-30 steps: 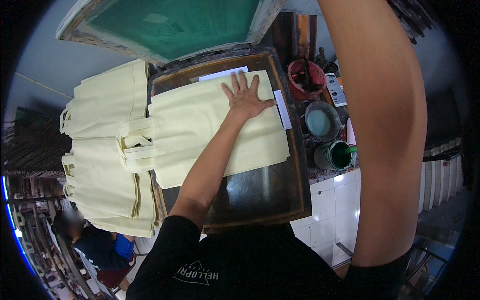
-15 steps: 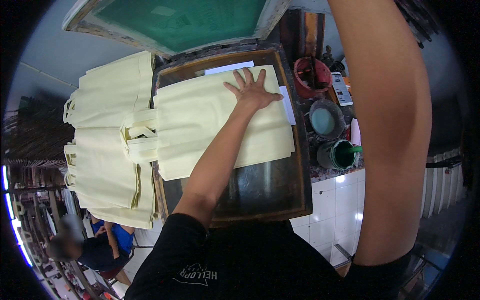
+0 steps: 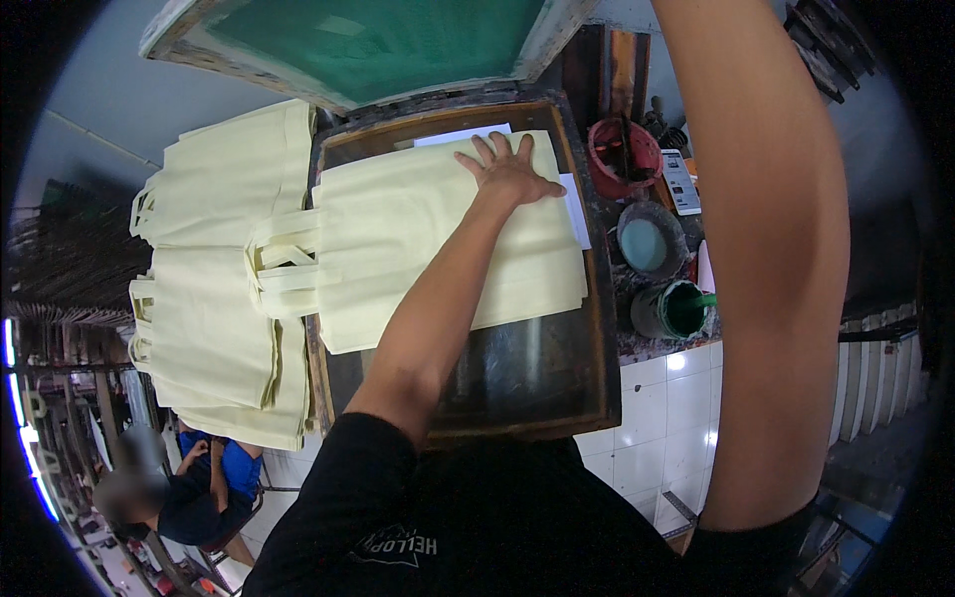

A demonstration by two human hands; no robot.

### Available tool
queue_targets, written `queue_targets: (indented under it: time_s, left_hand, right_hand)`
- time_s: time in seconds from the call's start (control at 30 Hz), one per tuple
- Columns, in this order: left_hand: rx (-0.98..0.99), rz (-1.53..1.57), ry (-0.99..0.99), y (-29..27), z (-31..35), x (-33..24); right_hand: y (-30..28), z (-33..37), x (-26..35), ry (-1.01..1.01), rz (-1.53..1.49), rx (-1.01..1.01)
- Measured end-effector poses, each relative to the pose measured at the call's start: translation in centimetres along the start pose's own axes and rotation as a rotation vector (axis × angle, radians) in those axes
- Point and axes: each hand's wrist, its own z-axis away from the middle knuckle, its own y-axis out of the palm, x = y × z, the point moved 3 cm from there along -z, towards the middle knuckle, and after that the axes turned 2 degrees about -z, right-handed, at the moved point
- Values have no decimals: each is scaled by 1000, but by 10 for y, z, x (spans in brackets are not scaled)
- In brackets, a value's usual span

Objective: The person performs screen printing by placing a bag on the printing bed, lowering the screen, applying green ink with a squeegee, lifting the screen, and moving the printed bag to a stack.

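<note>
Only your view has shifted slightly: your left hand point(image 3: 510, 182) lies flat, fingers apart, on a laid-out bag point(image 3: 398, 229), its top plain; green screen point(image 3: 378, 50) raised; right hand unseen.

White capital letters point(image 3: 403, 544) are showing on black shirt point(image 3: 497, 502), between six and seven o'clock; phone point(image 3: 680, 182), two o'clock, is displaying illegible marks.

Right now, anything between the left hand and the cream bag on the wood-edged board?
Nothing visible: the left hand lies spread directly on the cream bag, near its far right corner. The right hand is out of view past the top edge, so its path can't be judged.
</note>
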Motion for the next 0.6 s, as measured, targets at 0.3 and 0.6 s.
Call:
queue_targets:
  time_s: [0.3,0.6]
  left_hand:
    - [-371,1264,712,-76,133,78]
    - [30,1923,19,69,318,145]
  right_hand:
    - [-65,116,107,655,-532,340]
    - [-3,303,212,429,-711,164]
